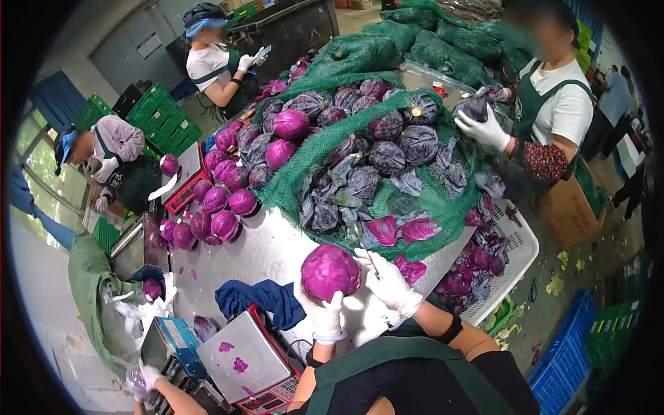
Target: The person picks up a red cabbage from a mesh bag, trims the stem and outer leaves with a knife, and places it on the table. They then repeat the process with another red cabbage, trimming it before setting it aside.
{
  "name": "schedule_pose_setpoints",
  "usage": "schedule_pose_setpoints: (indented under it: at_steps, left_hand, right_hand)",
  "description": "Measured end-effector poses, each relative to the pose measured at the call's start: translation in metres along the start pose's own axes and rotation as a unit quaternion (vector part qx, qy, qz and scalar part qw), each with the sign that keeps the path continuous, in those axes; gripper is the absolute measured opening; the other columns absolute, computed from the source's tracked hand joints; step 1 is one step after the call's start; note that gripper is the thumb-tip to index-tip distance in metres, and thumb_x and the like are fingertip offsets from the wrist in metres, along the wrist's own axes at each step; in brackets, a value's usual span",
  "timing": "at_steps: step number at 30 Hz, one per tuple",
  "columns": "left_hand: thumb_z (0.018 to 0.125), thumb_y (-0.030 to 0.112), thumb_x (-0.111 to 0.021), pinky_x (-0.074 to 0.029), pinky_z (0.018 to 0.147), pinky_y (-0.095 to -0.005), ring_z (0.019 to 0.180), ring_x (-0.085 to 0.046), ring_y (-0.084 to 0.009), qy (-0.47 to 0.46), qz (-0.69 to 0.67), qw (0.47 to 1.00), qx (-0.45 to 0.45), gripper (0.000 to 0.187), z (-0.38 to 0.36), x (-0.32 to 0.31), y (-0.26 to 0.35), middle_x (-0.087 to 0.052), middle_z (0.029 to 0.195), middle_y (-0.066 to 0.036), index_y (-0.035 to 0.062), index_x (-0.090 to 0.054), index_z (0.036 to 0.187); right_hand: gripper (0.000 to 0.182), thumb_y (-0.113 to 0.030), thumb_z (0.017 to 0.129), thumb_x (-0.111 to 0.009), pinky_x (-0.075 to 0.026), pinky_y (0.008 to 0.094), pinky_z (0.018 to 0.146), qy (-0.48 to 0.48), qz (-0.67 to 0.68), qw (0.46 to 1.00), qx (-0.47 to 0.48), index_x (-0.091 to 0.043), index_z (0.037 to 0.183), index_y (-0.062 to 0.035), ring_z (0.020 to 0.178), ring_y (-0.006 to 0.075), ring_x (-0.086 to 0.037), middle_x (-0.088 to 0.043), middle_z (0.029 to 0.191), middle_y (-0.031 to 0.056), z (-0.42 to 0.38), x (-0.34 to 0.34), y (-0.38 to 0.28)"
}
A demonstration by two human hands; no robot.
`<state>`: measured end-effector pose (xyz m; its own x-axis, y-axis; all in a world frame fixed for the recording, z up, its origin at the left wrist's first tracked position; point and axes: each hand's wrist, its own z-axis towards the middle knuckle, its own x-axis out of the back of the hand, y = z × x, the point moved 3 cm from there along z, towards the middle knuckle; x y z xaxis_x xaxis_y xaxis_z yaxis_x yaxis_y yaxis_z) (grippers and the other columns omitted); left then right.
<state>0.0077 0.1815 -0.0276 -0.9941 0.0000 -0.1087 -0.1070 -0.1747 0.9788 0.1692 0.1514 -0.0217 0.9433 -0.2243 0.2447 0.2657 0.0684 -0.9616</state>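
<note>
A peeled, bright purple red cabbage rests in my left hand, which wears a white glove and supports it from below and the near side. Close by on its right, my gloved right hand has its fingers drawn together beside the cabbage. What those fingers hold, if anything, is too small to make out. Beyond both hands, a green mesh sack lies opened around several dark, unpeeled red cabbages. Loose purple leaves lie near my right hand.
Peeled cabbages cluster at the left of the metal table. A scale and blue cloth are at near left. A white crate holds leaves at right. A co-worker holds a dark cabbage opposite; others stand left.
</note>
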Motion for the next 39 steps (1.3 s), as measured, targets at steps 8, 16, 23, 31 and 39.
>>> schedule_pose_setpoints:
  at_steps: [8,16,23,31,39]
  left_hand:
    - [0.057,0.023,-0.083,-0.043,0.092,-0.0375,0.110,-0.047,-0.0271,-0.039,0.035,0.998,-0.033,0.086,0.002,0.006,-0.016,-0.044,0.119,-0.014,0.0055,-0.039,0.128]
    - [0.056,0.020,-0.083,-0.045,0.088,-0.0398,0.106,-0.051,-0.0341,-0.089,0.194,0.947,-0.241,0.089,0.007,0.001,0.022,-0.044,0.121,-0.021,0.0086,-0.036,0.131]
    - [0.067,0.019,-0.076,-0.048,0.086,-0.0359,0.107,-0.051,-0.0241,-0.018,-0.114,0.993,0.025,0.078,0.013,0.001,0.003,-0.044,0.120,-0.013,0.0055,-0.033,0.130]
    - [0.084,0.037,-0.059,-0.050,0.089,-0.0424,0.110,-0.052,-0.0302,-0.012,-0.514,0.792,0.330,0.058,0.013,0.017,-0.082,-0.050,0.118,-0.015,0.0037,-0.038,0.127]
    - [0.084,0.049,-0.051,-0.050,0.086,-0.0505,0.112,-0.049,-0.0318,0.082,-0.484,0.789,0.368,0.061,0.018,0.006,-0.060,-0.046,0.127,-0.013,0.0089,-0.040,0.128]
  right_hand:
    - [0.044,-0.016,0.091,-0.043,-0.047,0.0245,0.058,-0.052,0.107,0.987,-0.110,-0.038,0.132,0.0003,0.062,0.0103,-0.058,-0.061,0.072,0.0054,-0.008,0.000,-0.016]
    - [0.032,-0.002,0.086,-0.041,-0.045,0.0196,0.046,-0.024,0.247,0.958,-0.141,-0.042,0.117,0.0008,0.053,0.0106,-0.057,-0.057,0.078,0.0060,-0.005,-0.004,0.010]
    - [0.031,-0.003,0.085,-0.049,-0.045,0.0228,0.048,-0.005,0.314,0.928,-0.201,-0.047,0.116,-0.0036,0.054,0.0092,-0.053,-0.056,0.076,0.0021,-0.016,-0.015,0.050]
    - [0.027,-0.007,0.082,-0.056,-0.047,0.0272,0.054,-0.002,0.050,0.994,-0.095,-0.050,0.108,-0.0016,0.059,0.0128,-0.057,-0.057,0.076,0.0048,-0.016,-0.015,0.012]
    - [0.029,-0.011,0.081,-0.055,-0.046,0.0353,0.059,-0.048,-0.008,0.999,-0.002,-0.051,0.107,0.0014,0.064,0.0250,-0.061,-0.060,0.073,0.0161,-0.029,-0.034,0.001]
